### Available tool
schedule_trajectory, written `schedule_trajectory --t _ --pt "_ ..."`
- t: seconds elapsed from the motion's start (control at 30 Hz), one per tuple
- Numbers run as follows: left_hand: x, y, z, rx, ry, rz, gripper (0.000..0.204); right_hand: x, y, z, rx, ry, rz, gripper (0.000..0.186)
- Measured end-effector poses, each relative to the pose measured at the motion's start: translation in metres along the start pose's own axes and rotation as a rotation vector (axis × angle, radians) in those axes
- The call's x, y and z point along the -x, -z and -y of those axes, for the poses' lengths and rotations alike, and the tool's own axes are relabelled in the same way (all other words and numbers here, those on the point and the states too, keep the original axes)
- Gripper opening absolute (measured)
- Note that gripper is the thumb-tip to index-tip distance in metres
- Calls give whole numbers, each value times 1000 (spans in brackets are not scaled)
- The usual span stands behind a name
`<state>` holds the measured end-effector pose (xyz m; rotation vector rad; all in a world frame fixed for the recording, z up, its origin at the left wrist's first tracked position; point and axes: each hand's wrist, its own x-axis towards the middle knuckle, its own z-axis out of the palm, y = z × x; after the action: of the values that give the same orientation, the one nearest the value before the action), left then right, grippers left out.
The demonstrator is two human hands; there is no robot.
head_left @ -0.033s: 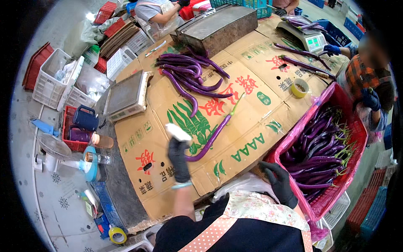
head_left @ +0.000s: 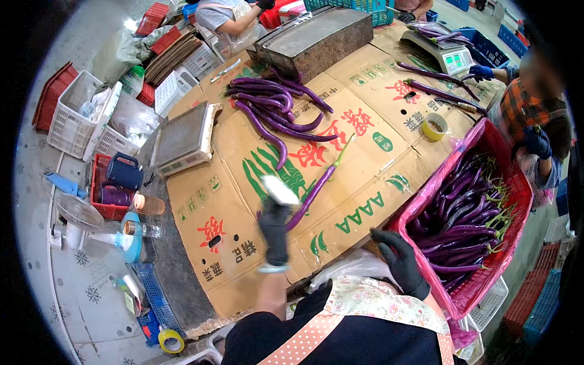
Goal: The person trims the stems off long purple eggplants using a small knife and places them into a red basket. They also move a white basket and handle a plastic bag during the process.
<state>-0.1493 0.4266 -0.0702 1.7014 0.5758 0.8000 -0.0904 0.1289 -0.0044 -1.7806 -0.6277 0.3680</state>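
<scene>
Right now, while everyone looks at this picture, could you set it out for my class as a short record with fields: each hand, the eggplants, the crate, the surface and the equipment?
Left hand: black-gloved, gripping a blurred white item
Right hand: black-gloved, partly open, apparently empty, beside the crate
Single eggplant: by the left hand, stem pointing away; contact unclear
Eggplant pile: farther away
Red crate: at right, pink plastic lining, eggplants inside
Surface: printed cardboard
Near scale: cardboard's left side
Tape roll: yellow, near the crate
</scene>
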Motion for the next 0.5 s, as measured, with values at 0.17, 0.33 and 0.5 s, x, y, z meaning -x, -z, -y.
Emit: schedule_trajectory --t 0.17,0.33,0.5 --pt "84 -115 -82 250 -96 677 40 -18 -22 -5 -595 -296 -284 34" --pt "39 -102 -31 -194 -230 518 51 9 14 -41 -510 -228 -642 28" --pt "-11 -30 24 -829 24 445 41 37 29 -61 -494 -391 -778 26"
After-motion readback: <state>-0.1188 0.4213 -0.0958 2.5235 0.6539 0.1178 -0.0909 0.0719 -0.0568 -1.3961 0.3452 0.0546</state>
